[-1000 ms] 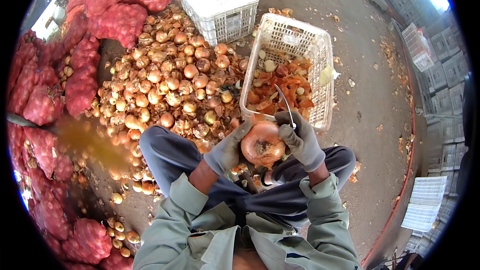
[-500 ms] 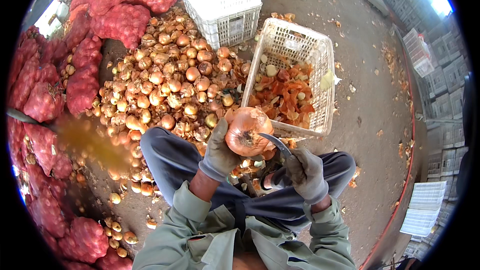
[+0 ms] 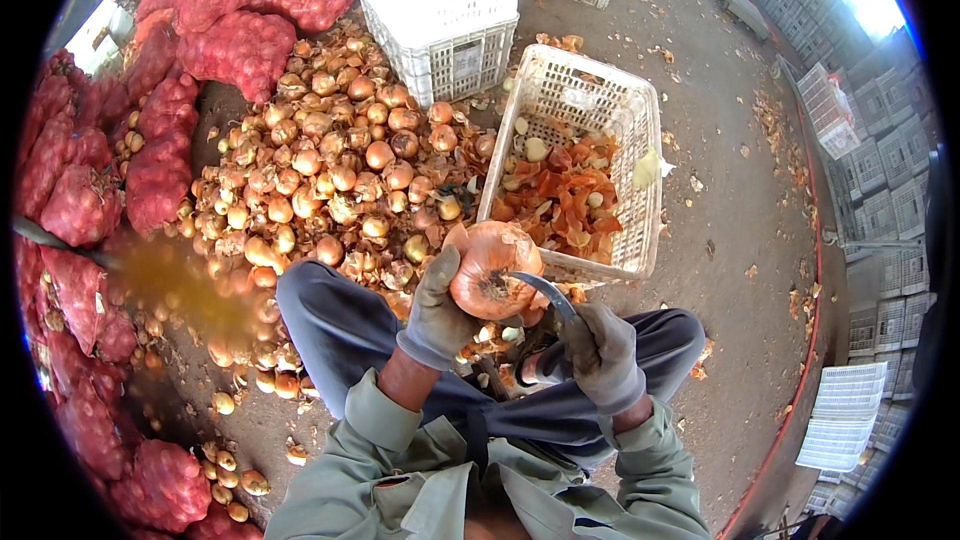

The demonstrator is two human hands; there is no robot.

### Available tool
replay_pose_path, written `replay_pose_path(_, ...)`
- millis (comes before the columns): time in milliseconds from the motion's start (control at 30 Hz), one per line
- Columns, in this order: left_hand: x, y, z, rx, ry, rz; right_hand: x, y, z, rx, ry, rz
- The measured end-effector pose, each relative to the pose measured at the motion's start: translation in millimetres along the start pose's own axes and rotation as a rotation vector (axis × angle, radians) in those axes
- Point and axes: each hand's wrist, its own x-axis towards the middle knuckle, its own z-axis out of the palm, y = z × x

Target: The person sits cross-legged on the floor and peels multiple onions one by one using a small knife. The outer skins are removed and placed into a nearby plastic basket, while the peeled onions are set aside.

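Note:
A large brown-skinned onion (image 3: 494, 266) rests in my left hand (image 3: 440, 312), whose gloved fingers curl round its left side and underside. The onion's dark end is turned toward me. In my gloved right hand (image 3: 606, 352) is a curved knife (image 3: 549, 294), its fist closed round the handle. The blade's tip lies against the onion's dark end. Just beyond my hands stands a white plastic crate (image 3: 651, 202) with loose orange skins (image 3: 565, 190) and a few pale peeled onions (image 3: 537, 149) inside.
Unpeeled onions (image 3: 330, 165) are heaped on the floor to the left of the crate. Red mesh sacks (image 3: 160, 175) of onions line the left side. Stacked white crates (image 3: 440, 50) stand behind the heap, and more crates (image 3: 890, 220) fill the far right. Skin scraps litter the floor.
The whole view has shifted slightly. Both hands, the onion and the knife keep nearly the same arrangement, with the blade still at the onion's end.

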Motion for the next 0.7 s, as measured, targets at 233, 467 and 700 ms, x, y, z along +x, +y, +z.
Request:
replay_pose_path(233, 0, 1, 1, 0.084, 0.002, 0.058, 9, -5, -9, -0.066, -0.140, 0.010)
replay_pose_path(467, -1, 12, -14, 0.320, 0.141, 0.028, 30, 2, -38, -0.091, -0.485, 0.063)
replay_pose_path(700, -3, -19, 9, 0.021, 0.080, 0.186, -9, -19, 32, 0.829, -0.146, 0.665)
